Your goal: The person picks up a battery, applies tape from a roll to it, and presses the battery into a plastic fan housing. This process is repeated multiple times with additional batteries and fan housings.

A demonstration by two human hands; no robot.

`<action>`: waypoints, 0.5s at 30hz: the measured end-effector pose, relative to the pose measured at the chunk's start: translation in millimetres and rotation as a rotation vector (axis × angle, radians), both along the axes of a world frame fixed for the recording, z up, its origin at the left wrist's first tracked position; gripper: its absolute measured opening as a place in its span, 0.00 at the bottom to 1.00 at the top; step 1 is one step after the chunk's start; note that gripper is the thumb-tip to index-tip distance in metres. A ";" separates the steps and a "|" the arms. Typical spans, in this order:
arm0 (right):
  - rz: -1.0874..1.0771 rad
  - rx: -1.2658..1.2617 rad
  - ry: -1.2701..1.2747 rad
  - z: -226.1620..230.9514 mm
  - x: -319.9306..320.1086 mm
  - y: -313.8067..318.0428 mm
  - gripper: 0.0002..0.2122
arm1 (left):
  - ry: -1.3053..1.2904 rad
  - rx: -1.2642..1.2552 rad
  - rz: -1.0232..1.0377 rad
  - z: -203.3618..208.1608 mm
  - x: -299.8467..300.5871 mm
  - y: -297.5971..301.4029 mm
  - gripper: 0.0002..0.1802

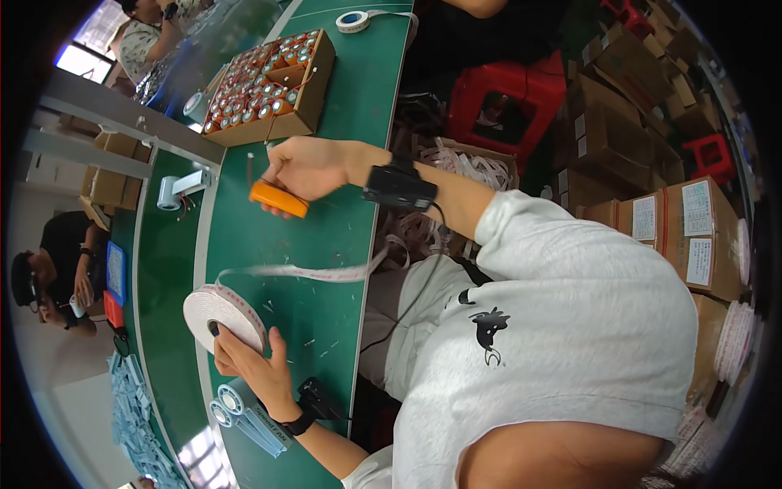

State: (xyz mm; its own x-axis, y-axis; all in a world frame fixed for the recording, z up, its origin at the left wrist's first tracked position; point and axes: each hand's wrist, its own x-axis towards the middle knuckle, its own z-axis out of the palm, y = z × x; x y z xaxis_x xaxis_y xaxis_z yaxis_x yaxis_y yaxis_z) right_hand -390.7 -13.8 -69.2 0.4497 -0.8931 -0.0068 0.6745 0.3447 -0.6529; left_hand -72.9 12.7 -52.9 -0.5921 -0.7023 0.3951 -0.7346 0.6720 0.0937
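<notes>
My right hand (308, 167) is closed around an orange battery (278, 198) over the green worktable (285, 236). A thin wire with a small white connector shows beside its fingers. Nearer the bottom of the view, my left hand (257, 363) grips a large roll of white tape (210, 314), its fingers at the core hole and its thumb raised. The roll stands tilted on the table. From its top a loose strip of tape (309, 272) with reddish marks runs right, past the table edge; part of it is blurred.
A cardboard box (305, 114) of wired batteries stands on the table's far end. Light-blue handheld fans (252, 420) and a black device (319, 399) lie near my left wrist. Another person (61, 261) sits at left. Red stools (521, 98) and cartons (700, 236) stand at right.
</notes>
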 end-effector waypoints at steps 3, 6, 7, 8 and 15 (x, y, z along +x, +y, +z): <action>0.160 0.114 -0.057 14.2 26.2 33.6 0.17 | 0.065 -0.060 0.009 0.1 -2.3 2.4 0.35; -0.120 -0.124 0.316 12.6 78.4 38.3 0.15 | 0.113 -0.057 0.088 1.7 -3.2 6.2 0.36; -0.236 -0.163 0.452 13.3 92.5 33.9 0.13 | 0.109 -0.055 0.088 0.4 -2.1 5.8 0.36; -0.351 -0.203 0.589 14.4 101.7 32.5 0.11 | 0.124 -0.069 0.106 -1.8 -1.3 5.1 0.36; -0.229 -0.593 1.032 36.5 94.3 76.9 0.10 | 0.357 -0.110 0.679 8.7 25.1 -8.9 0.39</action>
